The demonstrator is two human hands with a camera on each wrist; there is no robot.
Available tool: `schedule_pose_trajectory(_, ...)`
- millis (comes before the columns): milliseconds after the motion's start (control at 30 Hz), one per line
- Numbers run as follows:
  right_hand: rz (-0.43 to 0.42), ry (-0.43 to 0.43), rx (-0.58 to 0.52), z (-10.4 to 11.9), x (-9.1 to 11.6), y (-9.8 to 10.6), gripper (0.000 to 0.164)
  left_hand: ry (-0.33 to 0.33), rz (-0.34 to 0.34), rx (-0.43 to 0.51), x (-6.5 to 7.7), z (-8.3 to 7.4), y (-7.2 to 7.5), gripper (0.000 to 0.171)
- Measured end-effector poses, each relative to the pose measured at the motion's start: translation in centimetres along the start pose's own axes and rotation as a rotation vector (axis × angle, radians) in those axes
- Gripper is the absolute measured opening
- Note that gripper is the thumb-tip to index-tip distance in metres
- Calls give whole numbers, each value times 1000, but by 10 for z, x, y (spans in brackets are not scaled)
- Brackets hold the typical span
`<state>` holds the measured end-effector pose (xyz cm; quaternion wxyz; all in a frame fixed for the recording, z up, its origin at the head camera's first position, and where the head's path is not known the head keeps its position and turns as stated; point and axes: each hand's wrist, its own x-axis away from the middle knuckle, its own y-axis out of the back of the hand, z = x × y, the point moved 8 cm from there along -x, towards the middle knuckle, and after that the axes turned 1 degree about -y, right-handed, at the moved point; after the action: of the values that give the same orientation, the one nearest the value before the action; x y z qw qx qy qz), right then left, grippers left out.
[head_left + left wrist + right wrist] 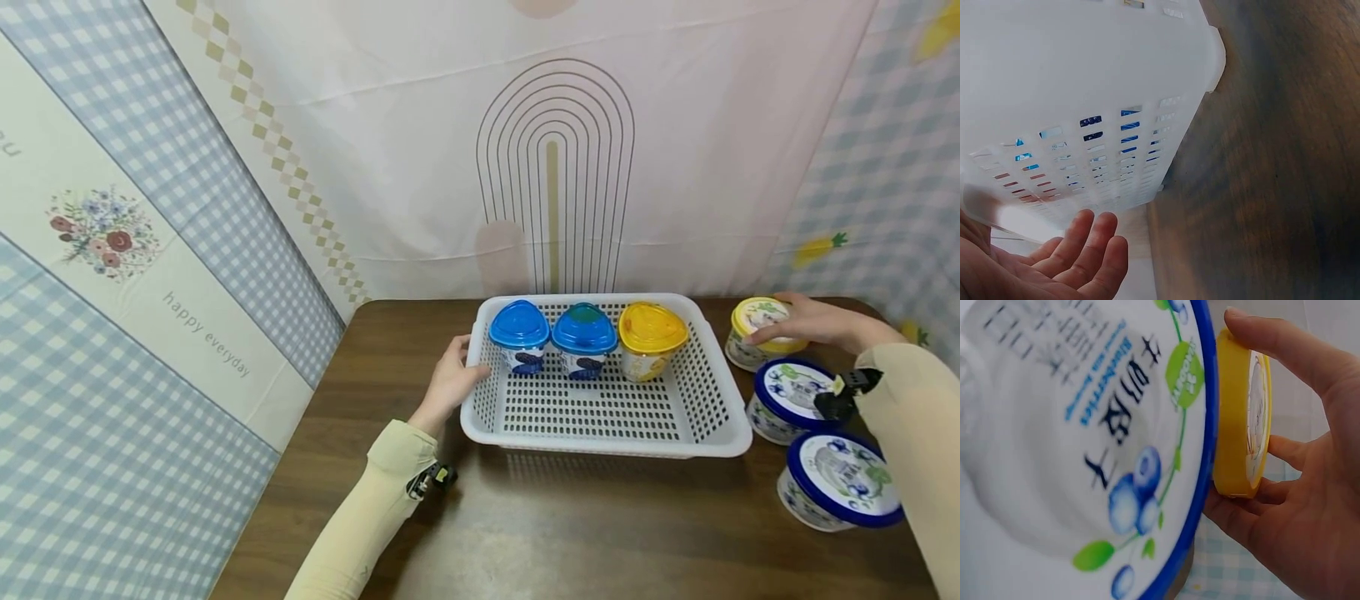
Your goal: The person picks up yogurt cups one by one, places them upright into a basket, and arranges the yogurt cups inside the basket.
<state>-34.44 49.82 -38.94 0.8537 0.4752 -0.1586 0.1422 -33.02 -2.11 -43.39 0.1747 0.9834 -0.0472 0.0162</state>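
Observation:
My left hand (454, 377) is at the left end of a white slotted plastic basket (600, 446), its thumb hooked over the rim. In the left wrist view its other fingers (1088, 250) lie outside the basket wall. Far right, my right hand (821, 323) grips a round yellow-lidded tub (742, 350), thumb on one side of the lid and fingers on the other, as the right wrist view shows. Two blue-lidded cups (520, 325) and a yellow-lidded cup (651, 329) stand in a row along the basket's back.
A blue-rimmed tub (787, 387) with blueberry print stands just in front of the yellow-lidded one, under my right wrist. Another blue-rimmed tub (840, 475) is nearer the front. Behind the brown wooden table (585, 533) hangs a patterned cloth (420, 167).

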Motion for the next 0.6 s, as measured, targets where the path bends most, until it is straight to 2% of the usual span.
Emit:
schedule_pose_trajectory(267,-72,52,-10,7,10,14,116,5,-1,6,2,1,-1,61)
schedule_pose_trajectory(500,-97,91,2,27,23,26,115,4,0,2,1,2,-1,42)
schedule_pose_trajectory(600,-125,89,21,37,30,33,117,2,7,3,-1,1,-2,39)
